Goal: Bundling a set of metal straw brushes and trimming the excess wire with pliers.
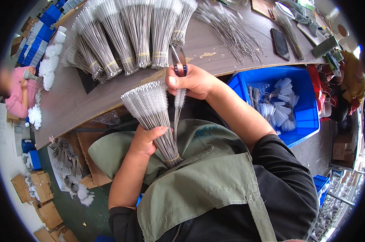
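My left hand (147,140) is wrapped round the wire stems of a bundle of white-bristled wire brushes (145,101), held upright over my lap. A yellowish band ties the stems near the bottom. My right hand (194,82) grips a pair of small scissors (176,56) with dark finger loops, blades pointing away from me. Beneath that hand, a few brushes (180,101) lean apart from the bundle; whether its fingers also pinch them is hidden. Along the far part of the table, several banded brush bundles (143,36) lie side by side.
Loose brushes (235,34) are spread on the table (215,60), near a phone (280,44). A blue bin (307,117) with brush bundles stands at the right. Below left is a carton (85,151) beside more brushes (69,161). A person in pink (19,92) sits at far left.
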{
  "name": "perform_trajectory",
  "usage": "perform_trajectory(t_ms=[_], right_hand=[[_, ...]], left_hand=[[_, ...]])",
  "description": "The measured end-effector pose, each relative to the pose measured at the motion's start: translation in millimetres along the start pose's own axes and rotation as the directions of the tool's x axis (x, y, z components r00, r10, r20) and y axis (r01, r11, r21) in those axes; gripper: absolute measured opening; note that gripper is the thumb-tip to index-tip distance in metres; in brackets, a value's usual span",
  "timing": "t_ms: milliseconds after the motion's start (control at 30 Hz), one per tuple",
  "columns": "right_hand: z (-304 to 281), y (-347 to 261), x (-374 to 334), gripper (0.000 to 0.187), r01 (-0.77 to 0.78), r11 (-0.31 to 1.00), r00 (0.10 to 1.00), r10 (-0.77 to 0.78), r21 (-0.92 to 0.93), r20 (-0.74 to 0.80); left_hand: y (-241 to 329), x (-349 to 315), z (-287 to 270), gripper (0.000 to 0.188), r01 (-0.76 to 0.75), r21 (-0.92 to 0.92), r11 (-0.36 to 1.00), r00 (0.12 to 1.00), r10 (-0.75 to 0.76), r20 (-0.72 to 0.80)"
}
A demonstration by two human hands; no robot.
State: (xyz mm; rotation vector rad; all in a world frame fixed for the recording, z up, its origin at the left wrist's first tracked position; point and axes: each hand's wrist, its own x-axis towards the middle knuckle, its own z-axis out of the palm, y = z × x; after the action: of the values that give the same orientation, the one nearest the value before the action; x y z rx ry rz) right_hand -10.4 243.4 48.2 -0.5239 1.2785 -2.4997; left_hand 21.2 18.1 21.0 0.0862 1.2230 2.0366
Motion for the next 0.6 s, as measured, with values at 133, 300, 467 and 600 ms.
perform_trajectory(t_ms=[133,300,467,600], right_hand=[[6,-6,0,0.028,-0.045,0.999,0.995,0.046,0.008,-0.087],[-3,1,-1,0.024,-0.019,0.999,1.000,0.019,0.031,-0.018],[2,-4,-1,0.029,-0.125,0.992,0.987,0.122,-0.024,-0.108],[-3,0,-1,0.026,-0.066,0.996,0.995,0.070,0.053,-0.069]], left_hand=[[-1,1,0,0.041,0.006,0.012,1.000,0.999,-0.006,-0.031],[0,0,2,0.042,-0.003,0.029,1.000,0.999,0.004,-0.034],[0,-2,5,0.041,0.010,0.029,1.000,0.998,-0.008,-0.068],[1,-1,1,0.040,0.025,0.021,0.999,0.999,-0.024,-0.023]])
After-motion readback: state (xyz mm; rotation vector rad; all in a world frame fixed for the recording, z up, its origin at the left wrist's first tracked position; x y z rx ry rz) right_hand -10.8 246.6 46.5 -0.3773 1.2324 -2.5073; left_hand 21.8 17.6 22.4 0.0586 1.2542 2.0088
